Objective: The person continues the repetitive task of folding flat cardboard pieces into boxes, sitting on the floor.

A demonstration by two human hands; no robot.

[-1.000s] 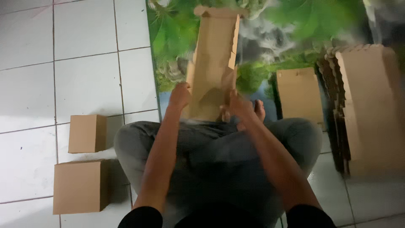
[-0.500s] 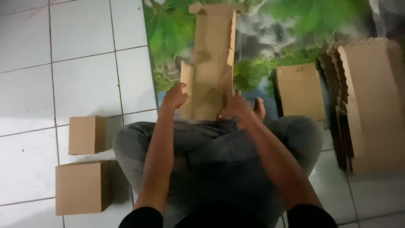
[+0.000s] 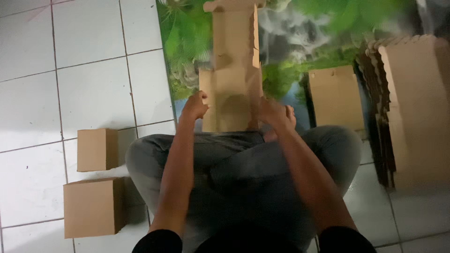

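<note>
Hands (image 3: 194, 107) fold brown carton (image 3: 233, 70).

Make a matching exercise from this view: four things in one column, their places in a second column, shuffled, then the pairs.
1. flat cardboard blank
2. two folded boxes
3. stack of flat blanks
4. single flat piece

A. white tiles beside the left knee
B. far right, piled on the floor
C. between the left hand and right hand
D. lying on the leaf-print mat, right of the hands

Pairs: 1-C, 2-A, 3-B, 4-D
</note>
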